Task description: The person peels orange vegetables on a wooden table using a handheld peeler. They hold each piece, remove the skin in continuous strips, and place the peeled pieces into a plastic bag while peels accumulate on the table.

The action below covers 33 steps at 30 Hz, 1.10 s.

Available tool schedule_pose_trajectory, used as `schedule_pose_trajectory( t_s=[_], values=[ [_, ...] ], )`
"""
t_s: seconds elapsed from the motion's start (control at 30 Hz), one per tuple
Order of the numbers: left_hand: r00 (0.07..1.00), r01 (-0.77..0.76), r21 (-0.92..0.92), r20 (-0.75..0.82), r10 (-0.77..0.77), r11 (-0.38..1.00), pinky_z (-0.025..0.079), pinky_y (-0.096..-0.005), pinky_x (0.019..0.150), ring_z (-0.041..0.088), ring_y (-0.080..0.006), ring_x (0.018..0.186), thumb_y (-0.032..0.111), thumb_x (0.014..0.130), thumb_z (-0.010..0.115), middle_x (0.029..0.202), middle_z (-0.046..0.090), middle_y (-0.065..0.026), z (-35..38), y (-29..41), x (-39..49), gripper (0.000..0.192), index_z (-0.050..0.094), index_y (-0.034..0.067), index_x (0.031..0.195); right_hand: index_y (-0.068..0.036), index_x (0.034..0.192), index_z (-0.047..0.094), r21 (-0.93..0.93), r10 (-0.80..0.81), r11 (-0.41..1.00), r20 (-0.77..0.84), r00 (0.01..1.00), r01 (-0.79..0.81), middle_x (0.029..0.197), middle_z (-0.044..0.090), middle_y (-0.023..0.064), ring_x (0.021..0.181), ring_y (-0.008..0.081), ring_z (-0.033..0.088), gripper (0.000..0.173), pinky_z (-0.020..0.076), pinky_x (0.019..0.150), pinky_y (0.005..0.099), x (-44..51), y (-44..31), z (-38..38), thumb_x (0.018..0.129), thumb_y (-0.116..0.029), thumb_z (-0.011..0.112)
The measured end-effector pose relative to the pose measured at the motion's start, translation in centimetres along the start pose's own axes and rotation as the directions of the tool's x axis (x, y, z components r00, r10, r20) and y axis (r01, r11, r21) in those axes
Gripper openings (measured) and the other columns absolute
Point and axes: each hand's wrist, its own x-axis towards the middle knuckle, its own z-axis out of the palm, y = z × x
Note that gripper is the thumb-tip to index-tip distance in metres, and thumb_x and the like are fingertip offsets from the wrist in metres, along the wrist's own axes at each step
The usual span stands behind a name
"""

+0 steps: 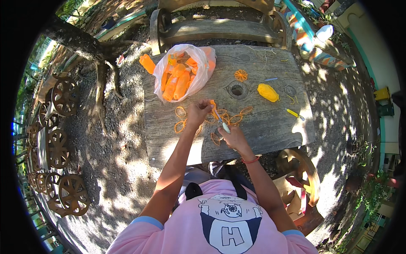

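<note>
Between finger and thumb, my left hand holds a small piece of orange plastic above the wooden table. My right hand grips scissors with pale handles, their blades at the lower end of that piece. Several thin orange plastic loops lie on the boards around and below both hands. Farther back is a flower shape of orange loops. A plastic bag at the table's back left holds several orange bottles; one more orange bottle lies just outside it.
On the right of the wooden table lie a yellow yarn ball, a yellow utility knife and a thin pale stick. The tabletop has a round hole. A wooden bench stands beyond; a carton is at lower right.
</note>
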Motion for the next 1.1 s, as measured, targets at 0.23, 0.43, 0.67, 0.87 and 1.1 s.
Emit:
schedule_pose_trajectory(
  t_s=[0.23,0.43,0.67,0.87,1.1],
  values=[
    [0.998,0.056,-0.049,-0.022,-0.057,0.997,0.048,-0.023,0.066,0.058,-0.0097,0.071,0.006,0.081,0.064,0.083,0.064,-0.0057,0.2,-0.2,-0.2,0.02,0.061,-0.002,0.099,-0.002,0.063,0.053,0.139,-0.001,0.99,0.062,0.998,-0.007,0.047,0.05,0.0079,0.043,0.0188,0.053,0.043,0.0407,0.044,0.0339,0.0,-0.1,-0.1,0.082,-0.04,0.056],
    [0.998,0.064,-0.079,-0.007,-0.065,0.995,0.048,-0.0221,0.064,0.057,-0.0093,0.068,0.005,0.08,0.065,0.081,0.064,-0.005,0.1,0.0,-0.2,0.019,0.061,-0.001,0.098,-0.004,0.065,0.052,0.206,0.006,0.978,0.116,0.993,-0.03,0.048,0.051,0.0059,0.041,0.0155,0.053,0.039,0.0392,0.041,0.0311,-0.3,-0.3,-0.5,0.083,-0.038,0.055],
    [0.997,0.063,-0.115,-0.036,-0.067,0.991,0.048,-0.0216,0.064,0.057,-0.0098,0.068,0.003,0.08,0.064,0.082,0.064,-0.0067,0.4,-0.7,-0.2,0.017,0.061,-0.003,0.096,-0.002,0.068,0.055,-0.006,-0.031,1.0,0.023,0.999,0.031,0.052,0.054,0.0127,0.052,0.0272,0.056,0.043,0.0426,0.054,0.0392,-0.1,-0.1,-0.1,0.083,-0.042,0.054],
    [0.991,0.092,-0.142,-0.079,-0.104,0.986,0.048,-0.0208,0.059,0.057,-0.0089,0.064,0.0,0.08,0.064,0.077,0.063,-0.006,1.3,-1.1,0.1,0.015,0.061,-0.003,0.094,0.0,0.065,0.055,0.04,0.005,0.999,0.016,1.0,-0.005,0.049,0.051,0.0117,0.045,0.0241,0.053,0.043,0.0411,0.048,0.0376,-0.2,0.1,-0.3,0.083,-0.04,0.054],
    [0.974,0.208,-0.24,-0.033,-0.222,0.948,0.049,-0.0222,0.058,0.057,-0.0103,0.065,-0.001,0.078,0.065,0.079,0.062,-0.0066,1.7,-1.1,0.6,0.017,0.061,-0.003,0.095,-0.004,0.06,0.048,0.378,0.046,0.922,0.112,0.993,-0.085,0.046,0.046,0.002,0.036,0.0118,0.047,0.039,0.0345,0.034,0.0272,-0.2,1.2,-0.6,0.084,-0.034,0.057]
  ],
)
